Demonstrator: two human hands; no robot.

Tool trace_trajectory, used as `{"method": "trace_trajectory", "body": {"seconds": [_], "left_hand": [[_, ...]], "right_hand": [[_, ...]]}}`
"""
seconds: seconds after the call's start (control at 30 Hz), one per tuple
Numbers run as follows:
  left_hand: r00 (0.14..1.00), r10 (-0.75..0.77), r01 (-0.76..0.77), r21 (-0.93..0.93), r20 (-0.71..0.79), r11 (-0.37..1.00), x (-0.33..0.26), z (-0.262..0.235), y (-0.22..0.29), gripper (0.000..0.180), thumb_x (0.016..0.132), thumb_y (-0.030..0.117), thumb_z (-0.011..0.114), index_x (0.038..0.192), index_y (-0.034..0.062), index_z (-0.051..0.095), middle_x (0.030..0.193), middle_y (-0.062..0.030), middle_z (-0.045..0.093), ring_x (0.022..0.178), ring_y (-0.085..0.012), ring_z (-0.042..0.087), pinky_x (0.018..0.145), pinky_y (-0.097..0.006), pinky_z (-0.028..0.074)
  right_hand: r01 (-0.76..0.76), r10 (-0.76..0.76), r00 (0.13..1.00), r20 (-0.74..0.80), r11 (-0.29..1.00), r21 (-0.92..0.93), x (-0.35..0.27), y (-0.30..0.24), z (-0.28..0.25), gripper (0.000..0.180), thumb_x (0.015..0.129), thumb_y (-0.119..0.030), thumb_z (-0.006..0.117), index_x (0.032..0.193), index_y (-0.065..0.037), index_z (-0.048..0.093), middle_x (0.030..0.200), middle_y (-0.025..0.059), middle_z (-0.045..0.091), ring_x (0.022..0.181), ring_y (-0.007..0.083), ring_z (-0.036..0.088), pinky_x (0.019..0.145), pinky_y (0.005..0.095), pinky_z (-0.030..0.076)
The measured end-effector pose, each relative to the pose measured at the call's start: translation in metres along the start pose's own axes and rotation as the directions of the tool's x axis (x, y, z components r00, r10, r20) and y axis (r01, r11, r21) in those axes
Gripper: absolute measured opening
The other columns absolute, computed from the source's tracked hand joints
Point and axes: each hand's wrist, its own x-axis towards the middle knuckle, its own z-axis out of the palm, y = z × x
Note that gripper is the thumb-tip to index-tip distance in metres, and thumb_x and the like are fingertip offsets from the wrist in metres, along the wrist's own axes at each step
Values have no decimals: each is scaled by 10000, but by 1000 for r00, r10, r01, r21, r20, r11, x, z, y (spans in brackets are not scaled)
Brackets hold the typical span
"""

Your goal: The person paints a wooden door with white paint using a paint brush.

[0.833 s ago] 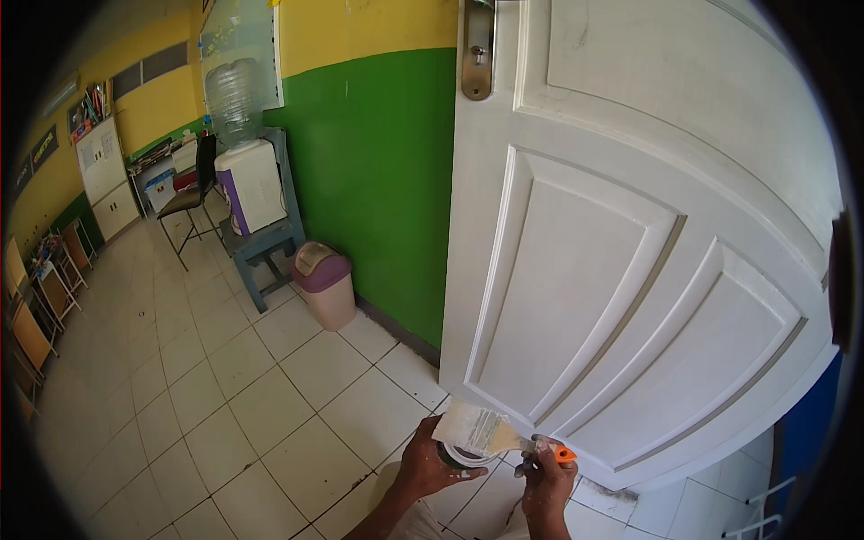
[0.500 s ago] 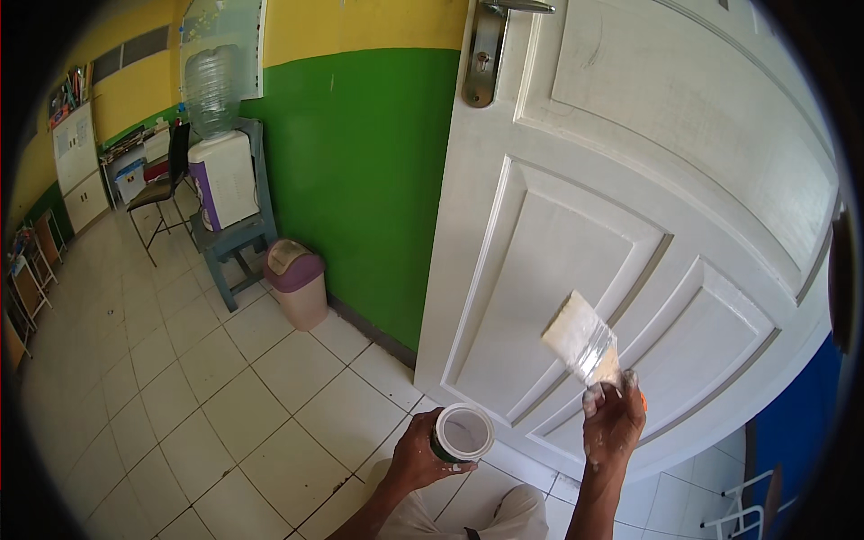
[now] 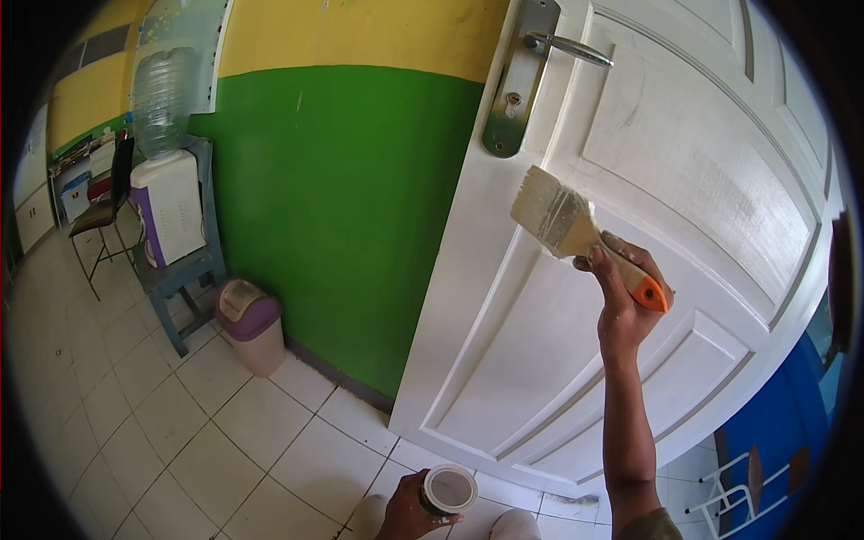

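Observation:
In my right hand [image 3: 634,288] is a wide paintbrush [image 3: 560,216], gripped by its pale handle with an orange tip. White paint coats its bristles, which point up and left at the white panelled door [image 3: 486,369], a little below the metal door handle [image 3: 567,49]. Whether the bristles touch the door I cannot tell. Low in the view, my left hand [image 3: 409,511] is wrapped round a small open paint can [image 3: 450,489] with white paint inside. Paint smears mark the fingers of my right hand.
A bin [image 3: 252,328] with a purple lid stands against the green and yellow wall [image 3: 333,198]. Left of it, a water dispenser [image 3: 171,207] with a large bottle rests on a grey-green chair [image 3: 193,297]. White-framed furniture [image 3: 742,490] stands at lower right beyond the door.
My right hand has raised the paintbrush up the door, toward the door handle. The view has shifted, and the can in my left hand now sits lower in it.

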Motion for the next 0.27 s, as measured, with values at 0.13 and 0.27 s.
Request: {"method": "trace_trajectory", "body": {"seconds": [0.13, 0.27], "left_hand": [[999, 16, -6, -223, 43, 975, 8, -10, -18, 724, 622, 394, 1027, 1174, 50, 711, 1044, -114, 777, 991, -301, 752, 904, -418, 593], [1000, -5, 2, -137, -20, 991, 8, -16, -44, 724, 641, 373, 1024, 1203, 47, 704, 1082, -127, 777, 1027, -298, 749, 957, -418, 576]], "right_hand": [[16, -16, 1000, -2, 997, -77, 16, 11, 19, 226, 919, -65, 806, 1046, 108, 737, 944, 214, 762, 819, 268, 783, 737, 368, 680], [19, -18, 1000, 9, 988, -153, 46, 9, 21, 281, 939, -73, 776, 1138, 118, 724, 963, 249, 766, 802, 330, 792, 688, 385, 686]]}}
